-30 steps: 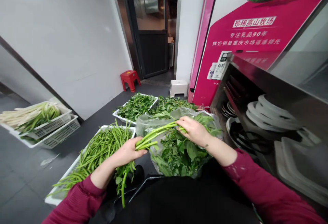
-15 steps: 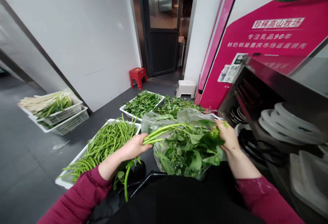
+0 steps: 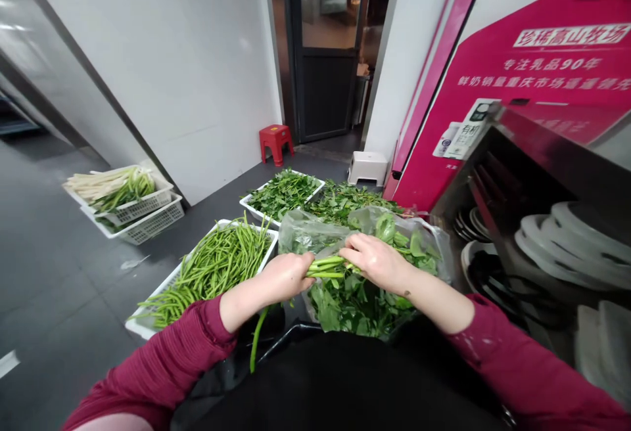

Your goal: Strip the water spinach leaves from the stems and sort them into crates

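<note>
A small bunch of green stems (image 3: 326, 267) stretches between my two hands. My left hand (image 3: 287, 276) is closed round its left end, and one longer stem (image 3: 257, 339) hangs below that hand. The fingers of my right hand (image 3: 377, 261) are closed on the right end. Beneath them lie leafy greens (image 3: 362, 303) in a clear plastic bag (image 3: 308, 230). To the left, a white basket (image 3: 142, 327) holds a heap of cut green stems (image 3: 221, 263).
Behind the bag are a white basket of leaves (image 3: 283, 194) and loose greens (image 3: 345, 200). A red stool (image 3: 276, 143) and a white stool (image 3: 367, 168) stand near the door. Stacked baskets (image 3: 158, 217) sit left; a shelf with white dishes (image 3: 566, 247) is right.
My right hand has moved left from the leafy end to the stems, close to my left hand. My left hand has shifted slightly right. The view has turned a little.
</note>
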`<state>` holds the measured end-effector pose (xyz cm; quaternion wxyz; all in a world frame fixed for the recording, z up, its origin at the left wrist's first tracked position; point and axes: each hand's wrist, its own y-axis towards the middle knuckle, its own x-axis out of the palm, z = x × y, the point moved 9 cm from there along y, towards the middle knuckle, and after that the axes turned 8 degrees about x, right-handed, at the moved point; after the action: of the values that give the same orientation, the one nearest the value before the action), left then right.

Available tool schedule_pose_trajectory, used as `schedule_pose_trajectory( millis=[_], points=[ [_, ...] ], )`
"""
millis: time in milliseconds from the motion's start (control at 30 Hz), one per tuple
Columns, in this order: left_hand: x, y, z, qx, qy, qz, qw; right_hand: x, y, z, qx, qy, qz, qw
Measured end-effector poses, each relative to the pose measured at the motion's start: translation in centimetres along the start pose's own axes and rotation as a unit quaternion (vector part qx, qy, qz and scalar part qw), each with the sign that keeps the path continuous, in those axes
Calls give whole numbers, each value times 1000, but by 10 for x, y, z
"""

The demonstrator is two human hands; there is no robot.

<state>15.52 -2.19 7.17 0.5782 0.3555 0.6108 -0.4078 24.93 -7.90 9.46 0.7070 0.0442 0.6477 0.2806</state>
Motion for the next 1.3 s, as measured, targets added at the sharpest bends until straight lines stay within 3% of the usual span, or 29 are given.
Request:
schedule_pose_trajectory(
  millis=[133, 267, 367, 467, 533, 600, 667, 733, 833, 900, 967, 1100, 1200, 1300],
  points=[
    [0, 0, 3, -5, 28, -2, 1000, 13, -8, 3, 4, 66, 25, 998],
    [-1, 4, 10, 5, 6, 18, 1000, 11, -16, 11, 103, 124, 120, 980],
    [-5, 7, 15, 15, -9, 49, 999, 11, -25, 26, 225, 267, 180, 920],
    [-5, 6, 14, 38, -35, 51, 997, 29, -39, 53, 335, 419, 141, 832],
    [-3, 1, 4, 34, -80, 51, 995, 32, -61, 85, 394, 432, 135, 800],
    [-1, -6, -13, 16, -154, 61, 986, 19, -92, 128, 435, 345, 164, 816],
    [2, -12, -30, 1, -235, 69, 970, -3, -117, 161, 416, 186, 171, 874],
    [5, -16, -41, -6, -297, 70, 952, -22, -131, 176, 358, 28, 140, 923],
    [5, -17, -50, -10, -354, 78, 932, -49, -135, 169, 292, -112, 119, 942],
    [4, -16, -48, 2, -378, 79, 922, -65, -122, 145, 252, -97, 140, 953],
    [3, -14, -45, 15, -389, 68, 918, -70, -99, 115, 202, -14, 143, 969],
    [0, -11, -38, 24, -375, 52, 925, -45, -48, 74, 156, 149, 52, 975],
    [-3, -11, -33, 29, -362, 57, 930, -13, -27, 63, 155, 183, -33, 970],
    [-6, -13, -30, 29, -364, 65, 929, 16, -23, 64, 176, 174, -90, 965]
  ],
)
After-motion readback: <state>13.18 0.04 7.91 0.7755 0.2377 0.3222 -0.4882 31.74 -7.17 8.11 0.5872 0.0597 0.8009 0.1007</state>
